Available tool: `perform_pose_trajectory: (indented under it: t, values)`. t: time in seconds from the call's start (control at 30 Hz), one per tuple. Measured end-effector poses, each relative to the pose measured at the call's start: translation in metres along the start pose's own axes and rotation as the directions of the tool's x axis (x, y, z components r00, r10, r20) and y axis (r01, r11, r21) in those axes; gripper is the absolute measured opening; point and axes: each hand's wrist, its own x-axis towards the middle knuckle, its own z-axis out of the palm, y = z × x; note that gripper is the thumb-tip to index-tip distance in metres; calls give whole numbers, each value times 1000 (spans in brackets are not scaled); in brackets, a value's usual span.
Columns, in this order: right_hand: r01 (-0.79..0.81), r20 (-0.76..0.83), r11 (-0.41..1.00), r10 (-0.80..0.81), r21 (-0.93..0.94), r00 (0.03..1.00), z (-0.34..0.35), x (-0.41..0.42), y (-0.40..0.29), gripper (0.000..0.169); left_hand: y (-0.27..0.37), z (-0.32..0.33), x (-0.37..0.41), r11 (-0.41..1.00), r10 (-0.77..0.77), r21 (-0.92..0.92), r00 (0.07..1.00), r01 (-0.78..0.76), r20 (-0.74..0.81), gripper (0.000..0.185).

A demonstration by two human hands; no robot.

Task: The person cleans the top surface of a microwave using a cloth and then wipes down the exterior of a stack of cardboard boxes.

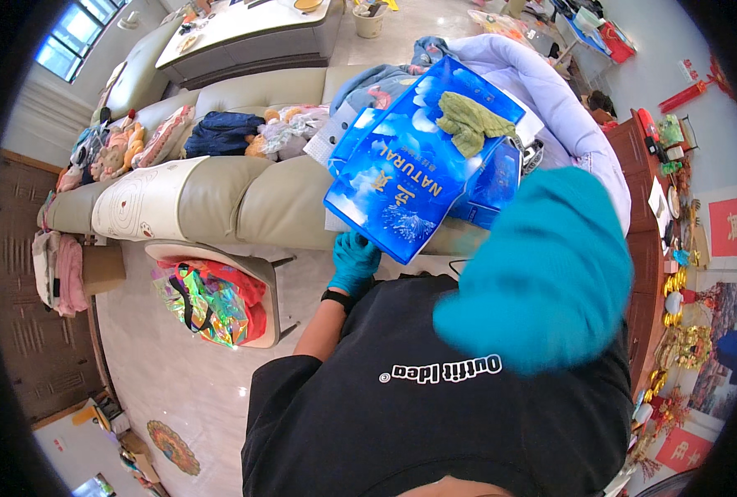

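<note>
A large blue cardboard bag or box [399, 168], printed with clouds and bearing writing, lies tilted on the sofa seat. My left hand [354, 264], in a teal glove, is at its lower left edge with fingers curled. Its fingertips are partly hidden, so a grip cannot be made out. On the bag's upper part rests a crumpled olive-green cloth [473, 121]. A smaller blue box [499, 177] shows beside it, partly covered. My right hand [539, 273], also in teal, is raised close to the camera and badly blurred. Its fingers and anything in them are indistinct.
The beige leather sofa [287, 199] holds plush toys [116, 152], dark blue clothing [222, 133] and a pale lilac quilt [530, 68]. A chair [272, 298] with a shiny iridescent bag [210, 307] stands at left. A reddish wooden cabinet [642, 248] lines the right side.
</note>
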Motion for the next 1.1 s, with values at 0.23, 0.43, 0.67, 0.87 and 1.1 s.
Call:
perform_pose_trajectory:
  t: [0.23, 0.43, 0.67, 0.87, 1.1]
  values:
    - [56, 205, 994, -36, -89, 978, 7, 1, 5, 43, 8, -35, 15, 998, -22, 67, 999, 20, 23, 27]
    - [44, 231, 994, -20, -99, 973, 9, -8, 4, 43, 9, -34, 13, 997, -40, 75, 996, 33, 85, 27]
    - [32, 226, 996, -12, -86, 974, 8, -18, 4, 42, 9, -35, 16, 998, -26, 55, 998, 23, 56, 26]
    - [8, 221, 995, 14, -97, 975, 5, -28, 4, 41, 2, -18, 6, 998, -36, 52, 998, 33, 58, 28]
    - [-24, 171, 993, 44, -117, 984, 4, -40, 0, 41, 1, -16, 5, 994, 1, 106, 1000, -2, 13, 25]
